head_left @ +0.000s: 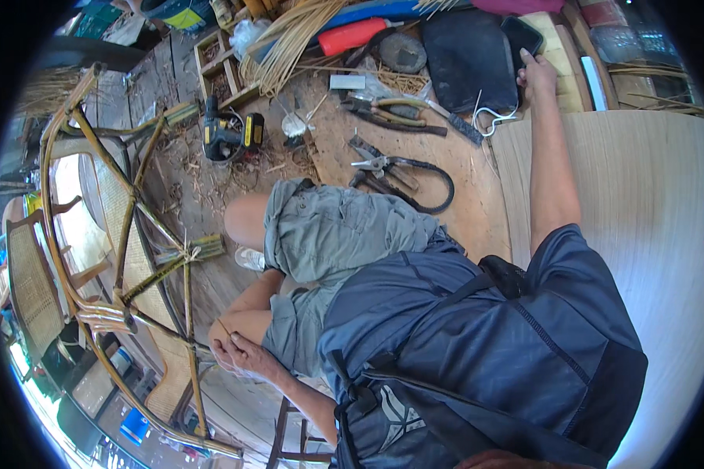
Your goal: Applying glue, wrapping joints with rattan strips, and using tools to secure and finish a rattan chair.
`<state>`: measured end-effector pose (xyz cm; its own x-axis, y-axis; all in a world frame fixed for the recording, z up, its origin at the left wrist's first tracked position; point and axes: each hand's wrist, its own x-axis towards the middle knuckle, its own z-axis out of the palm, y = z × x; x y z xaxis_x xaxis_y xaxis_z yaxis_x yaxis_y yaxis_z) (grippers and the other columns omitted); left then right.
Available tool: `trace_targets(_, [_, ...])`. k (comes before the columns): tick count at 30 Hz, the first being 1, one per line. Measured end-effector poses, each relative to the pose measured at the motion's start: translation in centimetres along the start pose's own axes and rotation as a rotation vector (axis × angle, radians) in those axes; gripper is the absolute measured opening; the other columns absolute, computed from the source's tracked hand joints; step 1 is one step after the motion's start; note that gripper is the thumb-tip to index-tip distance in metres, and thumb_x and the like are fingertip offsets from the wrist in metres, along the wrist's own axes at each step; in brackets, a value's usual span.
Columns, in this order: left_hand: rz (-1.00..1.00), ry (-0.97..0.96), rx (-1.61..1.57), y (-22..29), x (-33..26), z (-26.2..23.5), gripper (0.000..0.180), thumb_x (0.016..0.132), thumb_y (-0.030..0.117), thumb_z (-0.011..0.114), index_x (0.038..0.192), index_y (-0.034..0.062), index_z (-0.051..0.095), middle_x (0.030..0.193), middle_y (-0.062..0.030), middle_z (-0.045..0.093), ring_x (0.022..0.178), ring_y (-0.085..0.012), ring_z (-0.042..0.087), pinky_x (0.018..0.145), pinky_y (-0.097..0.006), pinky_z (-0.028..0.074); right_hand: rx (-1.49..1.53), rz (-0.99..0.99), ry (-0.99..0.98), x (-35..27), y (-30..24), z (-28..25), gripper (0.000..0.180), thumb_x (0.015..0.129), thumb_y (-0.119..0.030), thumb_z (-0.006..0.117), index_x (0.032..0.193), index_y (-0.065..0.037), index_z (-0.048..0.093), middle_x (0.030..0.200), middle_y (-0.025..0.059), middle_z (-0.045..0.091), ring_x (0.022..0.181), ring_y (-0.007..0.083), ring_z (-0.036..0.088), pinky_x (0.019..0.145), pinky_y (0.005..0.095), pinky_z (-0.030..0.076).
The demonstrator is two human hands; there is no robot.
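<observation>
My left hand [252,358] is at my bent knee on the lower left, its fingers closed on a thin brown stick [224,327]. My right arm reaches out to the upper right. There my right hand [537,74] is at the lower edge of a dark phone [522,37], one finger stretched to it and the others partly curled. The phone lies at the corner of a black flat pad [469,59]. A white cord [493,117] trails below the pad. Pliers [395,113] and garden shears [375,162] lie on the board beside my leg.
A bamboo chair frame [125,211] with a tied joint stands at left. A cordless drill [231,133], a wooden divided box [219,66], cane strips [289,47] and a red bottle [356,36] lie around. Shavings litter the floor. A curved wooden panel [641,180] is behind me.
</observation>
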<state>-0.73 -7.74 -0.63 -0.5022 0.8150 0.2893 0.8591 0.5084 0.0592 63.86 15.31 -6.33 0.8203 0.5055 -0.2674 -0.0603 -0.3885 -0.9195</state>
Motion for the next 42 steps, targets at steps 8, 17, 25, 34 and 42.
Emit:
trace_targets(8, [0.066,0.023,-0.029,0.1,0.1,0.4,0.036,0.087,0.025,0.051,0.1,-0.008,0.06,0.117,-0.02,0.051,0.107,-0.0354,0.045,0.093,-0.042,0.033,-0.105,0.12,-0.096,2.8,2.0,-0.7,0.017,0.084,-0.02,0.059,0.084,-0.003,0.055,0.066,0.0051,0.052,0.055,0.016,0.05,0.048,0.0301,0.042])
trace_targets(17, [0.05,0.027,-0.045,0.3,0.1,0.7,0.035,0.086,0.023,0.052,0.1,-0.0083,0.06,0.118,-0.02,0.051,0.108,-0.0352,0.044,0.092,-0.042,0.034,-0.692,-0.572,-0.339,-14.0,3.1,3.3,0.026,0.079,-0.026,0.058,0.09,-0.003,0.061,0.088,0.0161,0.061,0.083,0.0312,0.058,0.074,0.0403,0.044])
trace_targets(25, [0.049,0.045,-0.048,-0.8,-0.6,0.6,0.036,0.087,0.025,0.052,0.102,-0.0066,0.06,0.118,-0.0193,0.051,0.108,-0.0333,0.045,0.093,-0.04,0.034,-0.945,-0.751,-0.731,-22.9,12.3,5.3,0.048,0.073,-0.02,0.063,0.115,-0.006,0.047,0.105,0.014,0.053,0.1,0.0331,0.048,0.084,0.0425,0.041])
trace_targets(34, [0.046,0.074,-0.03,0.0,-0.3,0.6,0.029,0.085,0.019,0.055,0.095,-0.0058,0.063,0.114,-0.0181,0.053,0.107,-0.0328,0.047,0.092,-0.042,0.036,-1.039,-0.488,-0.891,-20.8,12.0,3.7,0.033,0.071,-0.012,0.059,0.1,-0.003,0.046,0.099,0.0175,0.054,0.092,0.0344,0.053,0.079,0.0416,0.043])
trace_targets(42, [0.045,0.058,-0.06,-0.4,-0.1,1.0,0.032,0.085,0.021,0.054,0.097,-0.0074,0.062,0.115,-0.0182,0.054,0.106,-0.034,0.047,0.092,-0.042,0.035,-0.903,-0.264,-1.204,-14.2,10.3,-2.8,0.028,0.068,-0.008,0.06,0.095,-0.002,0.053,0.092,0.0157,0.056,0.087,0.0327,0.054,0.076,0.0361,0.044])
